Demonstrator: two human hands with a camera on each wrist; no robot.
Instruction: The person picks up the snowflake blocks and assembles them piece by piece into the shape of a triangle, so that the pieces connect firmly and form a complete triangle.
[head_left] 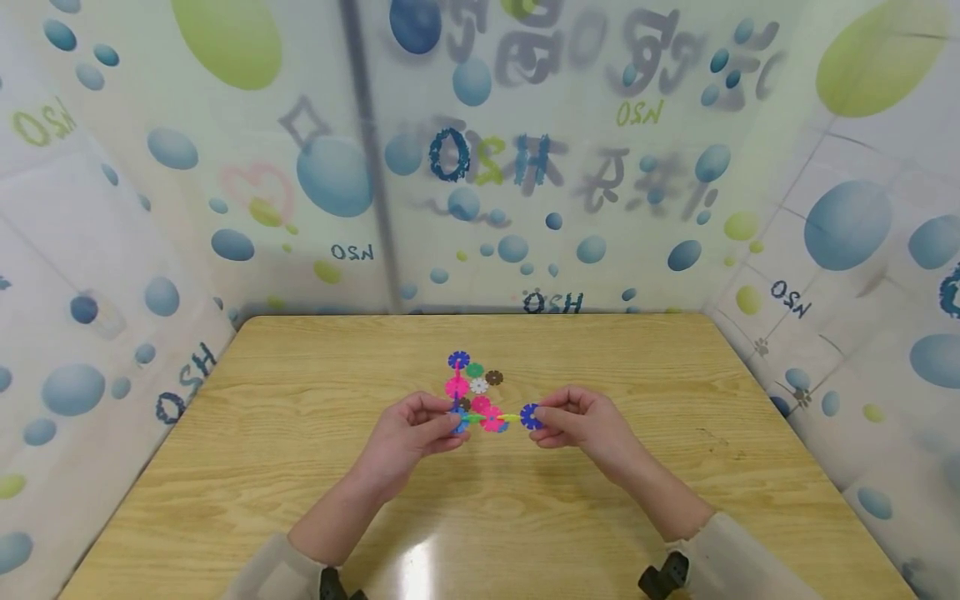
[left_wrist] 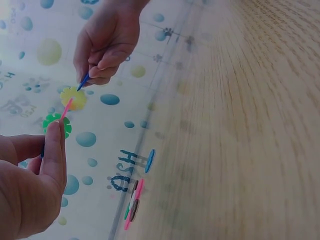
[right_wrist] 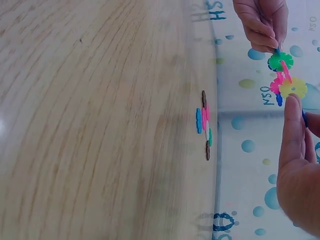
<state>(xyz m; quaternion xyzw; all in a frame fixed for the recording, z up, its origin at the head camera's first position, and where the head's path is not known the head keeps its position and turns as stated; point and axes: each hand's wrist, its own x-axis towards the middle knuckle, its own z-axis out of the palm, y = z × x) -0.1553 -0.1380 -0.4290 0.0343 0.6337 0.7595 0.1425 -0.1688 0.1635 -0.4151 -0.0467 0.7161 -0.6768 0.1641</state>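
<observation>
Both hands hold one chain of interlocking snowflake discs, raised above the table. My left hand (head_left: 417, 432) pinches the light blue disc (head_left: 459, 420) at the chain's left end. At the other end, a dark blue disc (head_left: 532, 416) sits between the thumb and fingers of my right hand (head_left: 583, 423). Between them run a green disc (left_wrist: 56, 125), a pink disc (head_left: 492, 418) and a yellow disc (right_wrist: 293, 87), slotted edge to edge at angles. From the left end a branch reaches away with another pink disc (head_left: 457, 387) and a dark blue disc (head_left: 459, 360).
Loose discs lie on the wooden table (head_left: 315, 358) just beyond the chain: a green one (head_left: 475, 369), a white one (head_left: 478, 386), a brown one (head_left: 494, 377) and several more partly hidden. Printed curtains (head_left: 555, 242) stand behind the table and along both sides.
</observation>
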